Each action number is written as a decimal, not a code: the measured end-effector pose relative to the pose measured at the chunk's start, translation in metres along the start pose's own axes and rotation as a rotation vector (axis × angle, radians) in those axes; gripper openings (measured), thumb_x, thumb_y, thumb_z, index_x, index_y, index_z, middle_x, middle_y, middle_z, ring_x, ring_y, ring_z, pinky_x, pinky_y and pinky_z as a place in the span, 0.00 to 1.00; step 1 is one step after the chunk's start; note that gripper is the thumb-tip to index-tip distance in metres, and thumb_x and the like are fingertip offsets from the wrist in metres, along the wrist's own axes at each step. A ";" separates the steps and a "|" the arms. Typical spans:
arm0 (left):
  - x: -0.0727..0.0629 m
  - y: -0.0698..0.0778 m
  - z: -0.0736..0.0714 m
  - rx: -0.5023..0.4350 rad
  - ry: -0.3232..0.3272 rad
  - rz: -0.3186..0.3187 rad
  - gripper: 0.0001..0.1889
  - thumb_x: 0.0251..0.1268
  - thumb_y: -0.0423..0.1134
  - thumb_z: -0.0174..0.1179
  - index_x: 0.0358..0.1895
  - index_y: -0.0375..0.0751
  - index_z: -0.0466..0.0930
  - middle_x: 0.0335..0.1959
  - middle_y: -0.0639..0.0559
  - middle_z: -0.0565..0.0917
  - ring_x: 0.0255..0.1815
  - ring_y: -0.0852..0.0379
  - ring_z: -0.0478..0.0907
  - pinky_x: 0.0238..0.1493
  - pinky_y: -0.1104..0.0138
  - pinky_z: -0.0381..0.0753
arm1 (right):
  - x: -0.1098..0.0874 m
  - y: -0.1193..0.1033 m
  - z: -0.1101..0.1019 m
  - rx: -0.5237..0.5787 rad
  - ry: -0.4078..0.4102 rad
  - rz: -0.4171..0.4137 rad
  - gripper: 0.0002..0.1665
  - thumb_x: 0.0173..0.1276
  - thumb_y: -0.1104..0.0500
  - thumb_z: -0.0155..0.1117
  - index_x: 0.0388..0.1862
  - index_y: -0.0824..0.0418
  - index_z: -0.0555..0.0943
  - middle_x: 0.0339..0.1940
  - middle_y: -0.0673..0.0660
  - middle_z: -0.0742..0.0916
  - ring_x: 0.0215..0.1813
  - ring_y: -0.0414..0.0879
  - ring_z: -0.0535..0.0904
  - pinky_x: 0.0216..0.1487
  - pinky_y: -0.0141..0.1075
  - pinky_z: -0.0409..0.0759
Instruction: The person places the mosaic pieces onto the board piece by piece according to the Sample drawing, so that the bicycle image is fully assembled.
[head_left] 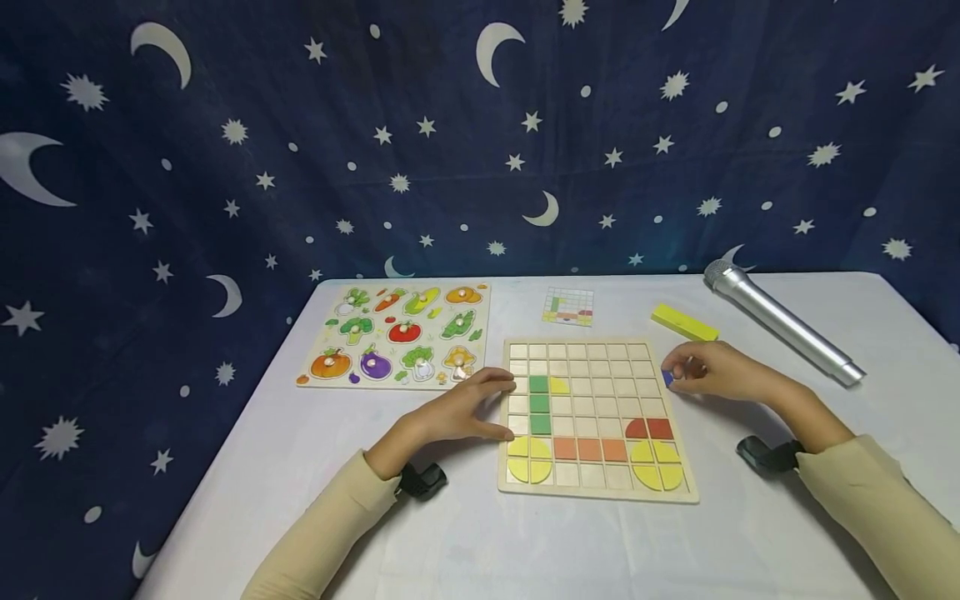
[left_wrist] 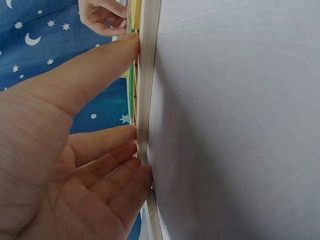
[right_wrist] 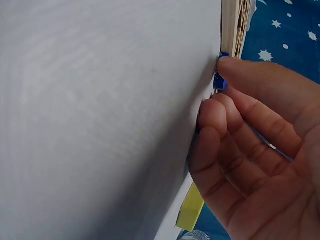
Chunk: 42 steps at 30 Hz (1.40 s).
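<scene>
A wooden grid board [head_left: 592, 494] lies on the white table. It carries green squares [head_left: 539, 403], orange squares [head_left: 589, 450], red pieces [head_left: 659, 429] and yellow quarter-circles [head_left: 529, 460]. My left hand [head_left: 461, 410] rests its fingertips and thumb against the board's left edge, as the left wrist view also shows. Just off the right edge, my right hand [head_left: 720, 371] pinches a small blue piece [right_wrist: 220, 81] between thumb and index finger, close to the tabletop. Fingers hide part of the blue piece, so its full shape cannot be seen.
Behind the board lies a small pattern card [head_left: 567, 307]. A vegetable puzzle board [head_left: 378, 337] is at the left. Beyond my right hand are a yellow bar-shaped block [head_left: 685, 322] and a silver microphone [head_left: 783, 323]. A dark starry cloth [head_left: 450, 200] hangs behind the table.
</scene>
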<state>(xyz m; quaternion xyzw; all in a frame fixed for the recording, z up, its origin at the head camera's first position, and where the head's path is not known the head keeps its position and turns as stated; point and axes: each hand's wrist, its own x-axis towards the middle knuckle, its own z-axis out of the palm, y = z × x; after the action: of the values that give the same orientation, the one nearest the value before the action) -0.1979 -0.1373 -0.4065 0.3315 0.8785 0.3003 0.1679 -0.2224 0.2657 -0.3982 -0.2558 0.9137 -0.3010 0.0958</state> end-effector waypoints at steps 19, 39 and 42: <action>-0.001 -0.002 0.000 0.016 0.007 0.008 0.38 0.57 0.45 0.72 0.68 0.34 0.68 0.71 0.45 0.64 0.74 0.49 0.59 0.73 0.56 0.59 | -0.012 -0.006 0.000 -0.007 -0.060 0.006 0.19 0.53 0.61 0.76 0.43 0.63 0.81 0.31 0.49 0.77 0.29 0.38 0.69 0.30 0.29 0.70; -0.001 0.000 0.000 0.005 0.009 0.010 0.37 0.57 0.45 0.72 0.68 0.33 0.68 0.71 0.45 0.64 0.73 0.49 0.59 0.73 0.56 0.59 | -0.021 -0.001 -0.001 0.004 -0.079 0.000 0.11 0.56 0.64 0.74 0.38 0.63 0.84 0.28 0.45 0.81 0.31 0.35 0.73 0.34 0.29 0.77; -0.001 0.001 0.000 0.000 0.006 0.007 0.37 0.57 0.45 0.71 0.68 0.33 0.68 0.71 0.45 0.64 0.74 0.49 0.59 0.73 0.55 0.59 | -0.023 -0.002 -0.001 0.003 -0.072 0.002 0.10 0.57 0.64 0.74 0.38 0.63 0.84 0.28 0.45 0.80 0.30 0.35 0.72 0.33 0.29 0.77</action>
<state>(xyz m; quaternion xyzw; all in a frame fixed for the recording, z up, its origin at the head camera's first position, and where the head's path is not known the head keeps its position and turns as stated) -0.1973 -0.1377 -0.4057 0.3336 0.8778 0.3019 0.1643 -0.2024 0.2771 -0.3962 -0.2653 0.9095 -0.2926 0.1293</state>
